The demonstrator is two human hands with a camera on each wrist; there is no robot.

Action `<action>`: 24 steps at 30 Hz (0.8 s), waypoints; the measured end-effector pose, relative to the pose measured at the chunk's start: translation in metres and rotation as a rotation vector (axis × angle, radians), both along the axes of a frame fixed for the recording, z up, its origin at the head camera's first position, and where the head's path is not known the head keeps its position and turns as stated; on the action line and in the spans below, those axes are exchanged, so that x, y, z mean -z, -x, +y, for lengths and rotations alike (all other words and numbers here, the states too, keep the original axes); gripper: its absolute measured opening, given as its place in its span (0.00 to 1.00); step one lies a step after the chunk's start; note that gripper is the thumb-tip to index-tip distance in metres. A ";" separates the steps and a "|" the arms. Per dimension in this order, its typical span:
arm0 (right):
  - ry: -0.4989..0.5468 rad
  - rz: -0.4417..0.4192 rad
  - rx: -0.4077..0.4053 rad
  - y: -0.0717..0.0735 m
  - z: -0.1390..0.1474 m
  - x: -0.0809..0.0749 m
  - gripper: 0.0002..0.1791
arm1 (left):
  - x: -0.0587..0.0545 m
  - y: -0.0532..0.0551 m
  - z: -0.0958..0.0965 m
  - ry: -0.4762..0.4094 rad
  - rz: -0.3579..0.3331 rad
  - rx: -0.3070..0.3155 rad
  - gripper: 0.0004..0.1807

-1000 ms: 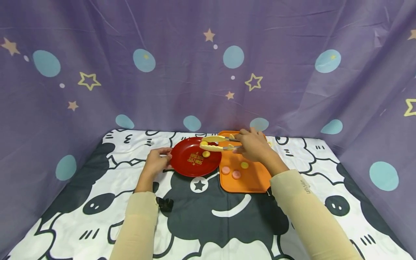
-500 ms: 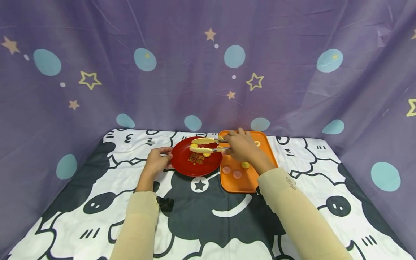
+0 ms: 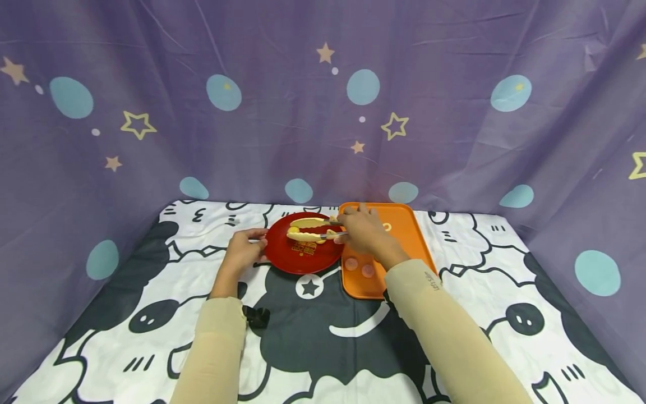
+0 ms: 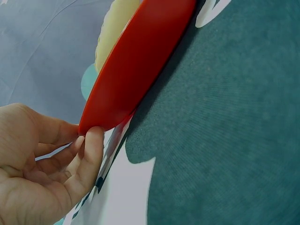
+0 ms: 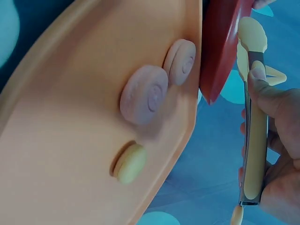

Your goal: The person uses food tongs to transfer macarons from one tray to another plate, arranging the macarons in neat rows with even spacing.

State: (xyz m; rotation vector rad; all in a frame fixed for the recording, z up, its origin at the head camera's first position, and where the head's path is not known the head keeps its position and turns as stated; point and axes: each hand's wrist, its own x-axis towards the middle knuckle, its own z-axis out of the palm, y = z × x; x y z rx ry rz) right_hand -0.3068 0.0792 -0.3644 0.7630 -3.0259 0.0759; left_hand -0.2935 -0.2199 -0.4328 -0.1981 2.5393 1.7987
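My left hand (image 3: 241, 249) pinches the near-left rim of a red plate (image 3: 282, 255) with gold lettering; in the left wrist view thumb and fingers meet at the plate's edge (image 4: 112, 89). In my right hand (image 3: 360, 231) is a pair of tongs (image 3: 304, 237) with pale yellow heads, gripped by the handles. Those heads reach in over the plate. Between their tips shows a small yellow round piece (image 3: 294, 230). Another yellow piece (image 3: 321, 242) on the plate is partly hidden by the lower tong head.
An orange tray (image 3: 406, 230) adjoins the plate on the right. It bears two pink macaron-shaped pieces (image 5: 144, 95) and a yellow one (image 5: 131, 164). A pale ring (image 3: 387, 226), the tongs' pull loop, shows beyond my right hand. A purple curtain (image 3: 303, 140) hangs behind the table.
My right hand and the tongs have moved left across the plate, carrying the yellow piece between the tips further from the tray. My left hand stays at the plate's rim.
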 end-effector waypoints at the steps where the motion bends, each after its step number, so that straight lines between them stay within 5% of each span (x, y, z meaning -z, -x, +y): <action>1: -0.006 -0.001 0.002 0.001 -0.002 0.001 0.28 | 0.000 0.000 0.000 0.002 0.000 -0.002 0.20; 24: -0.002 0.010 0.041 0.005 -0.018 0.012 0.26 | 0.001 0.000 -0.001 -0.012 0.005 -0.005 0.20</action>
